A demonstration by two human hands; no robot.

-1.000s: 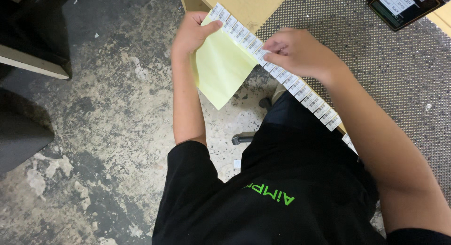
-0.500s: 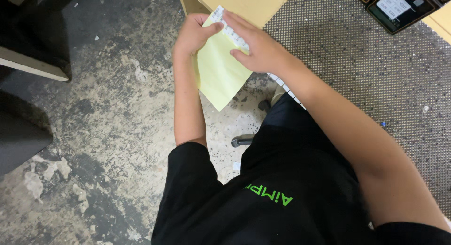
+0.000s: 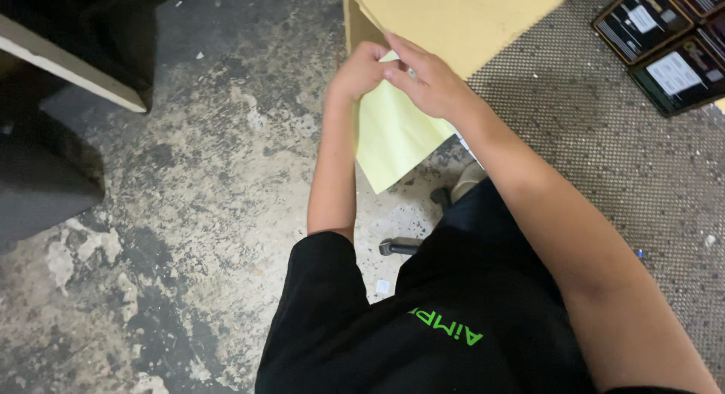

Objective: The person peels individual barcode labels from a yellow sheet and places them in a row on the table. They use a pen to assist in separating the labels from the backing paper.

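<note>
Left hand (image 3: pixel 361 71): clenched on the upper edge of the yellow sheet (image 3: pixel 394 137), thumb side pinching, knuckles toward the floor.
Right hand (image 3: pixel 429 81): laid over the sheet's top right, fingers curled down onto it; gripping or merely pressing could not be told.
Sheet position: held in the air in front of the chest, just below the edge of the tan board (image 3: pixel 453 20), lower corner hanging free over the concrete floor (image 3: pixel 196 183).
Grip advice: best pinched close to the edge with both hands near each other, kept taut so the thin sheet would not buckle; judged only from how it hung.
Pull advice: any peeling better done slowly and low along the surface, to avoid a tear or a curl.
Sheet material: thin, smooth, pale yellow, slightly glossy, flexible; rectangular with a sharp lower corner.
Board: flat, matte, tan, like fibreboard or card, straight-edged.
Mat (image 3: pixel 642 160): grey, densely dotted, woven-looking, rough.
Floor: worn concrete, blotched dark and light, gritty.
Trays (image 3: pixel 664 39): dark rectangular cases with white labels, top right, well apart from the hands.
Shirt (image 3: pixel 423 326): black fabric with green lettering, soft, creased.
Chair base (image 3: pixel 400 247): grey castor arm showing beneath the body.
</note>
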